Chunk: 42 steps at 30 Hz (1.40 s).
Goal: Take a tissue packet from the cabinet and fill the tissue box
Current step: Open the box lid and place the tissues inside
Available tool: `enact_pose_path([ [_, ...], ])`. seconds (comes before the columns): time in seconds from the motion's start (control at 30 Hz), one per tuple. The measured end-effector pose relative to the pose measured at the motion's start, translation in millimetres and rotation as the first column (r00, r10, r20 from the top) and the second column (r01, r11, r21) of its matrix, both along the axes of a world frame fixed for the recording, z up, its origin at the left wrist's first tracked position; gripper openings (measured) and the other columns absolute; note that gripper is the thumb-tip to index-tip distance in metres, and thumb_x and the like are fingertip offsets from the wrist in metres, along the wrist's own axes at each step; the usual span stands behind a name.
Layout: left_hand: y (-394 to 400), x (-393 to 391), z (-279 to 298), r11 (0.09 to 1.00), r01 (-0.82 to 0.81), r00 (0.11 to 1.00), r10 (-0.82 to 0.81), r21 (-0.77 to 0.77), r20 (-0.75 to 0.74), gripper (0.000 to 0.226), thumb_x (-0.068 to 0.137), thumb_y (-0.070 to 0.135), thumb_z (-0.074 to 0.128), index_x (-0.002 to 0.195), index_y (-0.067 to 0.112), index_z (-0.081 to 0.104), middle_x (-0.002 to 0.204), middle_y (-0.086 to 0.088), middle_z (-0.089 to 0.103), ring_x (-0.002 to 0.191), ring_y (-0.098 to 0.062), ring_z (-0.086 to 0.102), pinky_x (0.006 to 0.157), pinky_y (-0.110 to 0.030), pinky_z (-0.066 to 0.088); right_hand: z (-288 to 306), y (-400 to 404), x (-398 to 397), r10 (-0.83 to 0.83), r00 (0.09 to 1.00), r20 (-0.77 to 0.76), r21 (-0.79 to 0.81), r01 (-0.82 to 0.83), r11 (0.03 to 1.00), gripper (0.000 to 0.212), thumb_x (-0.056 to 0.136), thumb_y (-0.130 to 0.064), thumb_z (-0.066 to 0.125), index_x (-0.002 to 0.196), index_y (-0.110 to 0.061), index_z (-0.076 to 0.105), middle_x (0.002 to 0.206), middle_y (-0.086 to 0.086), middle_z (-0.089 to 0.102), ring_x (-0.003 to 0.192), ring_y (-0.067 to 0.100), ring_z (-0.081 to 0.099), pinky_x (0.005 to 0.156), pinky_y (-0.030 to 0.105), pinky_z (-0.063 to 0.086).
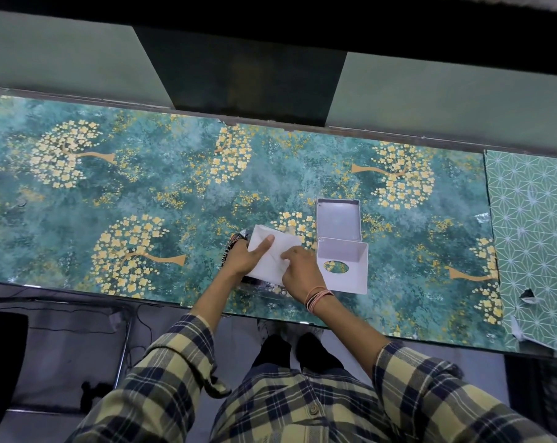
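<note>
Hands first: left hand (243, 255) grips stack edge and wrapper, thumb flat on top; right hand (299, 270) pinches near corner of same stack. Tabletop (142, 193) patterned green, wide. Tissue box (340, 246) lies open just right of hands, lid with oval slot toward person. Tissue stack (272, 255) white, half out of dark printed packet (237, 243). Risk, as judgement: loose sheets fan or slide apart if grip uneven during transfer; wrapper may drag along.

One tissue stack (272, 255), one tissue box (341, 247)
</note>
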<state>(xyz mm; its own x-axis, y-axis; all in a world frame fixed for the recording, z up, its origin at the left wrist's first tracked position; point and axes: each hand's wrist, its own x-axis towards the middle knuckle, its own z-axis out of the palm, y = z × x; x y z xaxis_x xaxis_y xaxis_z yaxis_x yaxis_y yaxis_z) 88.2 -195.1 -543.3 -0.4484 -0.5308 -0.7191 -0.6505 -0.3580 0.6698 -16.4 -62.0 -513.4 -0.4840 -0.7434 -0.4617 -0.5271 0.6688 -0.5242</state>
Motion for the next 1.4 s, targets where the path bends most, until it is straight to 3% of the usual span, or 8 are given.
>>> enact_pose_path([
  [0.27, -2.4, 3.5, -11.6, 0.999, 0.027, 0.999, -0.026, -0.025, 0.023, 0.078, 0.074, 0.088, 0.054, 0.080, 0.011, 0.059, 0.081, -0.017, 0.060, 0.071, -0.028, 0.060, 0.064, -0.038, 0.038, 8.0, -8.9, 5.7, -0.347, 0.925, 0.156, -0.096, 0.364, 0.927, 0.058, 0.089, -0.005, 0.053, 0.145, -0.005, 0.037, 0.143, 0.020, 0.044, 0.130, 0.037, 0.045, 0.107, 0.044, 0.042],
  [0.5, 1.7, 5.4, -7.8, 0.999, -0.032, 0.999, 0.031, -0.033, -0.034, 0.074, 0.082, 0.084, 0.048, 0.076, 0.011, 0.054, 0.077, -0.014, 0.056, 0.067, -0.028, 0.051, 0.058, -0.034, 0.032, 14.2, -15.4, -0.4, -0.496, 0.825, 0.269, -0.098, 0.536, 0.839, 0.049, 0.090, -0.007, 0.056, 0.139, -0.007, 0.046, 0.088, 0.007, 0.066, 0.084, 0.024, 0.060, 0.069, 0.031, 0.043],
  [0.67, 1.6, 6.9, -7.1, 0.998, -0.056, 0.998, 0.056, 0.021, -0.029, 0.088, 0.071, 0.096, 0.044, 0.086, 0.011, 0.061, 0.086, -0.016, 0.063, 0.075, -0.029, 0.060, 0.068, -0.039, 0.039, 11.8, -9.9, -2.8, -0.494, 0.844, 0.211, -0.088, 0.519, 0.850, 0.070, 0.090, -0.011, 0.062, 0.151, -0.004, 0.028, 0.148, 0.020, 0.036, 0.135, 0.036, 0.040, 0.108, 0.041, 0.039],
  [0.77, 3.9, 5.1, 2.4, 0.998, -0.059, 0.998, 0.059, 0.024, -0.026, 0.079, 0.088, 0.082, 0.042, 0.088, 0.006, 0.064, 0.085, -0.020, 0.065, 0.077, -0.030, 0.064, 0.069, -0.038, 0.043, 13.9, -14.9, -10.1, -0.537, 0.796, 0.280, -0.065, 0.573, 0.817, 0.080, 0.091, -0.012, 0.064, 0.157, -0.005, 0.017, 0.156, 0.018, 0.034, 0.142, 0.035, 0.037, 0.110, 0.041, 0.037],
  [1.0, 7.2, -0.1, 12.8, 0.997, -0.045, 0.999, 0.046, 0.068, -0.010, 0.083, 0.097, 0.073, 0.031, 0.109, 0.002, 0.072, 0.099, -0.018, 0.076, 0.084, -0.029, 0.072, 0.066, -0.032, 0.055, 17.2, -14.8, -15.9, -0.378, 0.885, 0.271, -0.146, 0.426, 0.893, 0.033, 0.086, -0.012, 0.069, 0.118, -0.005, 0.066, 0.097, 0.004, 0.062, 0.085, 0.019, 0.056, 0.062, 0.018, 0.039],
  [1.2, 0.3, -3.5, 6.8, 0.984, -0.057, 0.998, 0.051, 0.171, 0.037, 0.076, 0.085, 0.075, 0.058, 0.124, 0.011, 0.070, 0.117, -0.012, 0.074, 0.099, -0.028, 0.073, 0.083, -0.039, 0.059, 13.5, -0.3, -1.4, -0.027, 0.936, 0.350, -0.058, 0.050, 0.997, 0.044, 0.090, -0.036, 0.069, 0.126, -0.010, 0.067, 0.126, 0.005, 0.065, 0.108, 0.021, 0.063, 0.087, 0.028, 0.046],
  [1.3, 2.4, -2.7, 5.5, 0.985, -0.085, 0.996, 0.084, 0.149, 0.017, 0.038, 0.098, 0.032, 0.067, 0.119, 0.001, 0.071, 0.117, -0.019, 0.075, 0.083, -0.026, 0.072, 0.063, -0.030, 0.056, 16.3, 3.6, -1.8, -0.101, 0.942, 0.319, -0.100, 0.139, 0.985, 0.037, 0.094, -0.028, 0.064, 0.125, -0.007, 0.068, 0.125, 0.008, 0.069, 0.095, 0.016, 0.064, 0.085, 0.026, 0.047],
  [1.4, 4.9, 0.2, 7.6, 0.979, -0.153, 0.987, 0.158, 0.136, -0.027, 0.034, 0.098, 0.027, 0.068, 0.114, -0.002, 0.070, 0.114, -0.020, 0.075, 0.083, -0.028, 0.069, 0.063, -0.032, 0.053, 20.0, 7.9, -12.5, -0.372, 0.888, 0.269, -0.184, 0.427, 0.885, 0.027, 0.095, -0.022, 0.063, 0.117, -0.006, 0.069, 0.109, 0.006, 0.070, 0.080, 0.011, 0.058, 0.083, 0.030, 0.051],
])
